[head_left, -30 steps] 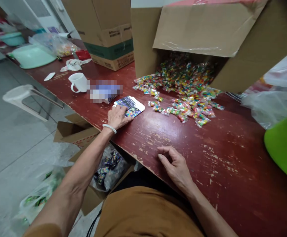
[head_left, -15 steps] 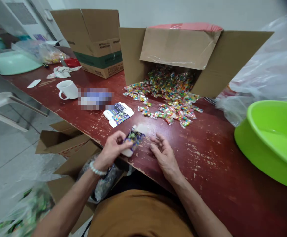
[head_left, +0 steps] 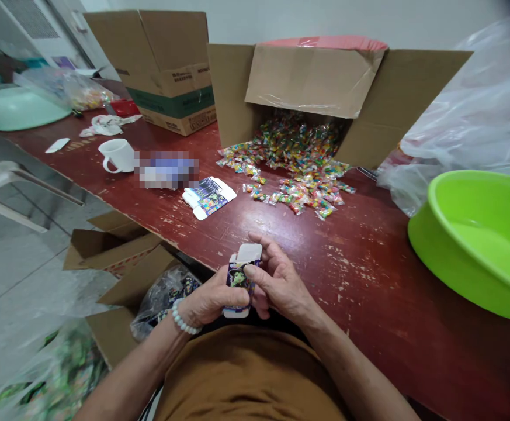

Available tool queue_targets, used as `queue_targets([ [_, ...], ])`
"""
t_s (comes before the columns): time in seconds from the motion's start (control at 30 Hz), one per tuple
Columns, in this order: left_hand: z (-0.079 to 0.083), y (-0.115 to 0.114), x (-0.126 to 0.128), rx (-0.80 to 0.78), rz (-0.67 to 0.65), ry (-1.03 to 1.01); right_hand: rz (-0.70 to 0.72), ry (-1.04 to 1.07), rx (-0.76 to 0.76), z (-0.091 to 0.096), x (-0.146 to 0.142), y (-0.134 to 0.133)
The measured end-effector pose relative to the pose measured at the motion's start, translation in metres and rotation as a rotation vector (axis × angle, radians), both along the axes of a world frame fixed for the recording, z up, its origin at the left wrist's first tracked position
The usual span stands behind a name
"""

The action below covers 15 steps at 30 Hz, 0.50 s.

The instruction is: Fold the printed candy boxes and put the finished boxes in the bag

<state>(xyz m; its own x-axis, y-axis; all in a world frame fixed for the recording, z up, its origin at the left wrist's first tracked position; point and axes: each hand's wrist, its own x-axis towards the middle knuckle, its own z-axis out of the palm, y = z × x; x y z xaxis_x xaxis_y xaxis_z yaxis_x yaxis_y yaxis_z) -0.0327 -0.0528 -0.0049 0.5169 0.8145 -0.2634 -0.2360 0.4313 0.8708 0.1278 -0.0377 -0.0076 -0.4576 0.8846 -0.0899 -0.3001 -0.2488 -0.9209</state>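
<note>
A small printed carton (head_left: 239, 275), dark with a green figure and white end flaps, is held upright between my hands at the table's front edge. My left hand (head_left: 215, 298) grips its lower left side, thumb across the front. My right hand (head_left: 276, 278) has its thumb on the carton's upper face and its fingers behind the right side. The carton's top flap stands open; its inside is hidden. Farther off lie flat printed cartons (head_left: 211, 197) like it. Behind them, wrapped candies (head_left: 301, 149) spill from a cardboard box (head_left: 307, 82) lying on its side.
A white mug (head_left: 118, 155) stands at left, near a taller cardboard box (head_left: 167, 76). On the right sits a green basin (head_left: 465, 234) beside clear plastic bags (head_left: 465, 111). Below the table edge is an open carton with a plastic bag (head_left: 162, 298).
My left hand has brought the small carton closer to my body and turned it upright. My right hand, apart from it before, has closed onto its right side.
</note>
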Motion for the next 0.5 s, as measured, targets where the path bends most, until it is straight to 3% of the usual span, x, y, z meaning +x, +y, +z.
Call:
queue_targets([
  [0.23, -0.001, 0.002, 0.009, 0.003, 0.168, 0.137, -0.019, 0.029, -0.064, -0.01, 0.0, -0.002],
  [0.4, -0.005, 0.008, 0.009, 0.139, 0.235, 0.292, -0.328, -0.186, 0.095, -0.014, 0.005, 0.006],
  [0.5, -0.004, 0.007, 0.014, 0.227, 0.402, 0.284, -0.399, -0.234, 0.13, -0.014, 0.009, 0.013],
])
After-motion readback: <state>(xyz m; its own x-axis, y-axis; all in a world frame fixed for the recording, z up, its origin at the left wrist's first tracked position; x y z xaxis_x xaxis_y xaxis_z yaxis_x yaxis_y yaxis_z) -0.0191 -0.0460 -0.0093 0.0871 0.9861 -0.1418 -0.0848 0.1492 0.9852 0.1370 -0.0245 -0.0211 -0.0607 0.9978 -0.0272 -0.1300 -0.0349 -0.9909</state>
